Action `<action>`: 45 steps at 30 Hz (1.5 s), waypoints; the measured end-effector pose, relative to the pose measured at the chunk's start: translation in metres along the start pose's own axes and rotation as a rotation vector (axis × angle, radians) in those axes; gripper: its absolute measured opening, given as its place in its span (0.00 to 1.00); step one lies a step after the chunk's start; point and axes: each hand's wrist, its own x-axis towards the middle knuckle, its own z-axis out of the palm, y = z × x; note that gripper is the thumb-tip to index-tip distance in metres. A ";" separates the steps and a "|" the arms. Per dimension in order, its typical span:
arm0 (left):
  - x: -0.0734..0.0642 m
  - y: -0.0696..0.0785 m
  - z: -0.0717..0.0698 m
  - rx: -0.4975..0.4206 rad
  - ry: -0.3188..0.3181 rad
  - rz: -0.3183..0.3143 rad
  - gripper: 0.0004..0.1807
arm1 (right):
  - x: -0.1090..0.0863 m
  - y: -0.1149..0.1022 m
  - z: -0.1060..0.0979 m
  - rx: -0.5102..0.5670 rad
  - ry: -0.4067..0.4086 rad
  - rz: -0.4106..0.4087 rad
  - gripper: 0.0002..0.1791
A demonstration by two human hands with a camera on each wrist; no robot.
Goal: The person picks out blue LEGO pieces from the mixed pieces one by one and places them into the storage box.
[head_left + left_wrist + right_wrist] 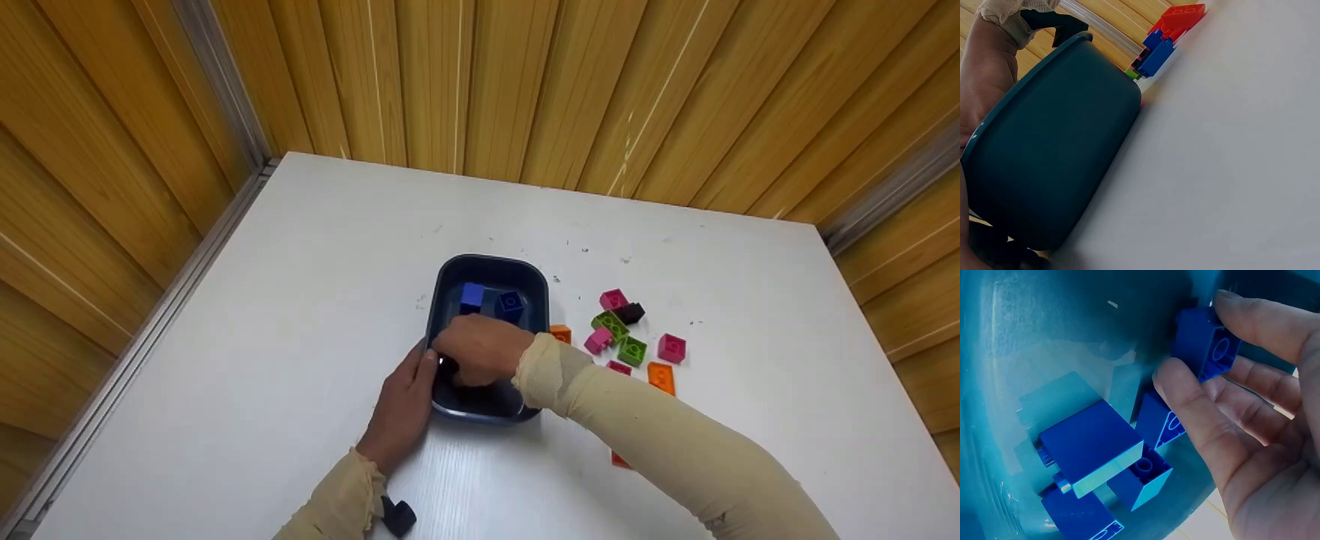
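Note:
A dark blue-green plastic tub stands on the white table. My left hand holds its left side, thumb at the rim; the left wrist view shows the tub's outer wall beside that hand. My right hand reaches down inside the tub. Thumb and fingers pinch a blue building block in the right wrist view, its hollow underside partly turned to the camera. Several more blue blocks lie on the tub floor below the fingers. In the head view the right hand hides the pinched block.
Right of the tub lie loose pink, green, orange and black blocks, among them a green block, a pink block and an orange block. The right forearm covers part of this group. Wood-patterned walls border the table.

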 end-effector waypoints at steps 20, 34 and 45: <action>0.000 0.001 0.000 -0.013 -0.002 0.009 0.29 | -0.003 0.001 -0.003 -0.033 -0.010 -0.007 0.14; 0.002 -0.001 -0.001 -0.034 -0.012 -0.024 0.33 | -0.042 0.017 -0.034 -0.025 0.070 0.009 0.29; 0.001 0.000 0.000 -0.015 -0.008 -0.026 0.34 | -0.095 0.045 -0.044 0.023 0.131 0.090 0.31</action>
